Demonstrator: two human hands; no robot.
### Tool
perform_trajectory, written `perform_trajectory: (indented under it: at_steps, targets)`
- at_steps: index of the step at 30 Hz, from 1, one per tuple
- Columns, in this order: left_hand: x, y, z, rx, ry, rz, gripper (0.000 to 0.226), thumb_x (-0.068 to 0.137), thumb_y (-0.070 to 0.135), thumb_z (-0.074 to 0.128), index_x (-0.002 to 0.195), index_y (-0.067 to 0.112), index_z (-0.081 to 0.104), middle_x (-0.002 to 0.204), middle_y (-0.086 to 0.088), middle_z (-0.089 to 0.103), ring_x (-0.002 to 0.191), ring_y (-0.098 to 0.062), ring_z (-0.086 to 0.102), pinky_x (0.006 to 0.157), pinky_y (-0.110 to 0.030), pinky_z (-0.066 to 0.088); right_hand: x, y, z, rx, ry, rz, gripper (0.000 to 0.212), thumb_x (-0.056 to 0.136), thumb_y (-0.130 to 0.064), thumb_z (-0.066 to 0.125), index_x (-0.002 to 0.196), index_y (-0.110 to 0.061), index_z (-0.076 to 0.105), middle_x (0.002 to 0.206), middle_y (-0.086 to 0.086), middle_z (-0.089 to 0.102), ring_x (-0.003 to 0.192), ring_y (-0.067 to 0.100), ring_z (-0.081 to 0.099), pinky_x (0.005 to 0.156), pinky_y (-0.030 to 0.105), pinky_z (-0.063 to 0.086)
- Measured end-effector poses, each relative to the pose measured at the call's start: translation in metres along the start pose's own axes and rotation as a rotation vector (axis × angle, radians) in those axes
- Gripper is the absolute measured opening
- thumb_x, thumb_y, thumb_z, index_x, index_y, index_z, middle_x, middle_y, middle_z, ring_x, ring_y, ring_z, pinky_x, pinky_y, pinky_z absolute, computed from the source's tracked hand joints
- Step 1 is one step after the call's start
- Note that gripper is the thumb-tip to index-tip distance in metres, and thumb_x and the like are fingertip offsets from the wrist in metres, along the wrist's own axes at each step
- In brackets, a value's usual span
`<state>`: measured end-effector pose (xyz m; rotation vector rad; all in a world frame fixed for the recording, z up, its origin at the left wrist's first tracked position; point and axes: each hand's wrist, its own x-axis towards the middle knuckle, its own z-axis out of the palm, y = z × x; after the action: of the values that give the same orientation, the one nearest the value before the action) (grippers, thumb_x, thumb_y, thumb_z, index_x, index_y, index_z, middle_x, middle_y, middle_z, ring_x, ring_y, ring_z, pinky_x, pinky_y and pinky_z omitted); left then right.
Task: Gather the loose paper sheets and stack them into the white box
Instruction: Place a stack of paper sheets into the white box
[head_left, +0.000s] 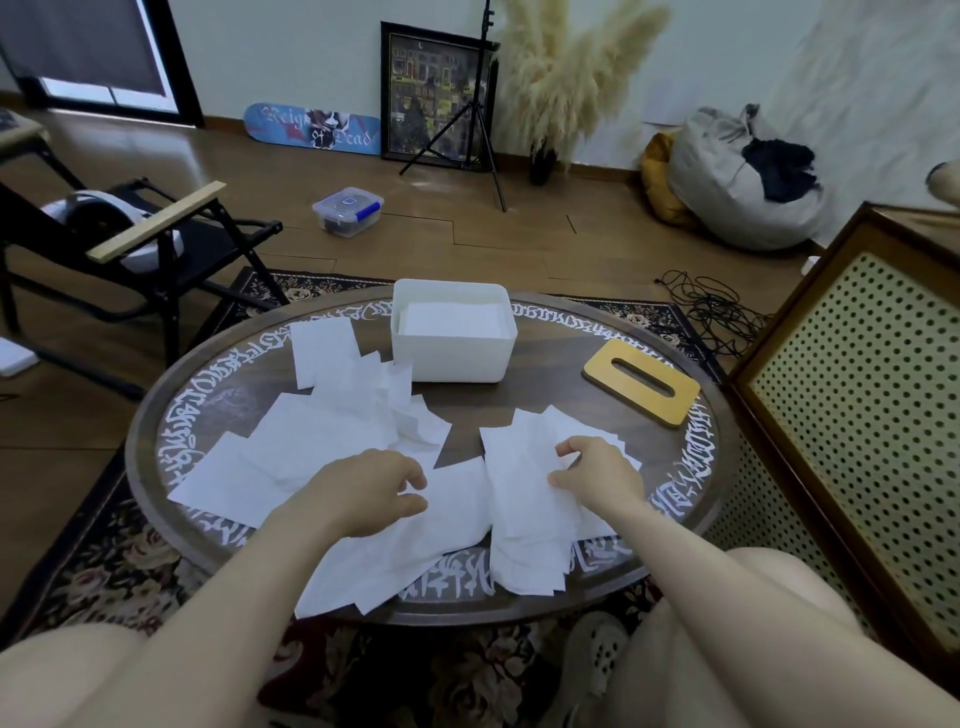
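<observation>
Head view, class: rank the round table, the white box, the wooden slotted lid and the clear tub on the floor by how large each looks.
1. Round table
2. White box
3. Wooden slotted lid
4. Clear tub; it sits farther away, so its true size against the lid is unsure.

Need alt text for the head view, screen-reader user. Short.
A person's left hand and right hand reach onto loose white paper sheets scattered over a round dark wooden table with white lettering round its rim. Behind the sheets stands an open white rectangular box already holding paper, and to its right lies a flat wooden slotted lid.
</observation>
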<state>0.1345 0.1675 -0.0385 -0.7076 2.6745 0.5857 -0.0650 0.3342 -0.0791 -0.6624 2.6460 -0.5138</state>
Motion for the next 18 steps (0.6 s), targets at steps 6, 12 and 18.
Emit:
perform_trajectory:
  at_steps: [6, 12, 18]
  targets:
    - [0.0010, 0.0012, -0.0002, -0.003, -0.005, 0.001, 0.035, 0.096, 0.041, 0.049, 0.129, 0.029, 0.054, 0.131, 0.006, 0.054, 0.114, -0.011, 0.053, 0.091, -0.026, 0.041, -0.0006, -0.0014, 0.0001, 0.005, -0.021, -0.042, 0.043, 0.091, -0.026, 0.060, 0.134, -0.028, 0.052, 0.128, -0.001, 0.059, 0.111, 0.020, 0.058, 0.084, 0.030, 0.046]
    - [0.0017, -0.0003, 0.0007, -0.005, -0.004, -0.004, 0.035, 0.096, 0.042, 0.049, 0.129, 0.029, 0.054, 0.130, 0.006, 0.055, 0.115, -0.012, 0.053, 0.091, -0.026, 0.041, 0.0001, 0.0007, 0.0045, -0.060, -0.023, -0.102, 0.048, 0.093, -0.028, 0.056, 0.140, -0.029, 0.047, 0.107, -0.004, 0.058, 0.111, 0.021, 0.057, 0.074, 0.026, 0.042]
    - [0.0035, -0.0003, 0.0021, -0.005, -0.005, 0.000, 0.035, 0.096, 0.042, 0.050, 0.129, 0.029, 0.054, 0.130, 0.006, 0.055, 0.113, -0.012, 0.054, 0.091, -0.026, 0.042, -0.0057, -0.0020, 0.0046, -0.383, 0.008, -0.194, 0.053, 0.097, -0.034, 0.047, 0.147, -0.030, 0.032, 0.128, 0.007, 0.047, 0.118, 0.026, 0.048, 0.090, 0.035, 0.044]
